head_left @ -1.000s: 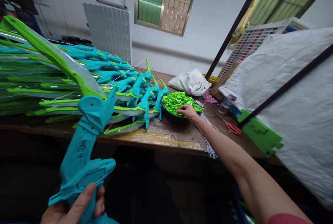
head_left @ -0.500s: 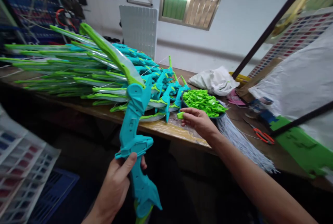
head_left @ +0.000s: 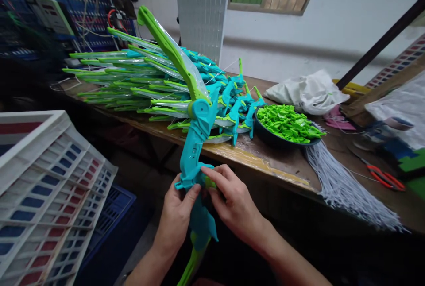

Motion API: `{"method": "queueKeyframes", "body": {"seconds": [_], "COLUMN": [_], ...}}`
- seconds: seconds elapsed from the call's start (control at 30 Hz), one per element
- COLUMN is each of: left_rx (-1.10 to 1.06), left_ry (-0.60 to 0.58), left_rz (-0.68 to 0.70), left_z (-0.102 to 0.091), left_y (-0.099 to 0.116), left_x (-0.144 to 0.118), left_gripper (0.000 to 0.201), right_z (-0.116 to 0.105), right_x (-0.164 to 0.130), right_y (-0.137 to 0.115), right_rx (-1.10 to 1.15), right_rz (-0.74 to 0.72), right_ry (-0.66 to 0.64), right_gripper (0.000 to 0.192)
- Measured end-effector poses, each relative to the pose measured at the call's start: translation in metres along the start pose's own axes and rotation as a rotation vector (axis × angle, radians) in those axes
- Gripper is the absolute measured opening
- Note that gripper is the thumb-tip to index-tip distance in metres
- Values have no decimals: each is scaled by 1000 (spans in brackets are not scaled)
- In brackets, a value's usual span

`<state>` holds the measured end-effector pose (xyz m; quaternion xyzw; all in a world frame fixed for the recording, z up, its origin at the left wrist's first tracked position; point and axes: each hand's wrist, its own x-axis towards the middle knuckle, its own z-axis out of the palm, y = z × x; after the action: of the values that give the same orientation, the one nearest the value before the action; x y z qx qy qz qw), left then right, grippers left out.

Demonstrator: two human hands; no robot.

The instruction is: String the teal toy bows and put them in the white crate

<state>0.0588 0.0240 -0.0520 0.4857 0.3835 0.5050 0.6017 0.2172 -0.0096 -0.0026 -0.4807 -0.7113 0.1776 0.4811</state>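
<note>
A teal and lime-green toy bow (head_left: 196,133) stands upright in front of me. My left hand (head_left: 175,215) grips its teal handle from the left. My right hand (head_left: 232,204) presses a small green plastic piece (head_left: 210,183) against the handle's right side, fingers closed around it. The bow's upper green limb, wrapped in clear film, rises toward the wall. On the wooden table (head_left: 275,166) a dark bowl (head_left: 270,137) holds several small green pieces (head_left: 287,122).
A big pile of matching bows (head_left: 139,84) covers the table's left. A bundle of white strings (head_left: 345,188) hangs over the table edge. Red scissors (head_left: 385,176) and a white bag (head_left: 308,91) lie at the right. White compartment trays (head_left: 43,188) stand at the lower left.
My right hand left the bowl with a green piece and came back to the bow's handle. The bow moved to the middle, closer to me. My view turned left.
</note>
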Motion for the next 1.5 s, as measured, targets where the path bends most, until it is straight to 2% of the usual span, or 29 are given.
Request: {"method": "queueKeyframes", "body": {"seconds": [0.07,0.17,0.23,0.27,0.37,0.43,0.53,0.63,0.8,0.93,1.0,1.07,1.1,1.17,1.23,1.27,1.5], "left_rx": [-27,-88,-128,-141,-186,-210,-236,-257,-231,-202,-194,-167,-147,-96,-53,-42,41], "left_ry": [-9,-19,-42,-57,-91,-98,-111,-123,-108,-77,-71,-59,-51,-36,-17,-6,50], "left_rz": [-2,-16,-30,-40,-80,-99,-108,-107,-81,-84,-78,-62,-51,-35,-30,-32,-21], "left_z": [1,3,4,4,4,4,4,4,10,15,17,17,18,18,19,20,16], "left_y": [2,4,3,3,3,4,3,3,4,6,7,7,7,7,7,7,-3], "left_x": [-2,-4,-5,-5,-7,-9,-11,-11,-12,-13,-14,-14,-14,-16,-18,-20,-27], "left_gripper": [36,33,33,34,38,40,38,38,35,32,29,28,28,29,30,31,29], "right_z": [-6,-8,-4,0,12,17,20,16,0,-8,-9,-11,-12,-15,-18,-18,-10], "right_x": [1,0,-3,-4,-9,-11,-13,-12,-9,-9,-9,-6,-3,2,7,8,1], "right_y": [-7,-17,-19,-19,-12,-7,0,4,6,5,5,7,7,9,9,8,10], "right_rx": [37,328,496,515,333,188,98,45,-86,-89,0,202,346,639,821,856,843], "right_rz": [29,238,350,349,172,41,-18,-47,-203,-202,-101,106,238,477,616,647,669], "right_ry": [22,137,237,298,429,457,461,433,291,242,235,217,167,-17,-179,-207,-116], "right_gripper": [31,8,14,17,19,20,19,18,22,16,14,29,40,56,56,53,50]}}
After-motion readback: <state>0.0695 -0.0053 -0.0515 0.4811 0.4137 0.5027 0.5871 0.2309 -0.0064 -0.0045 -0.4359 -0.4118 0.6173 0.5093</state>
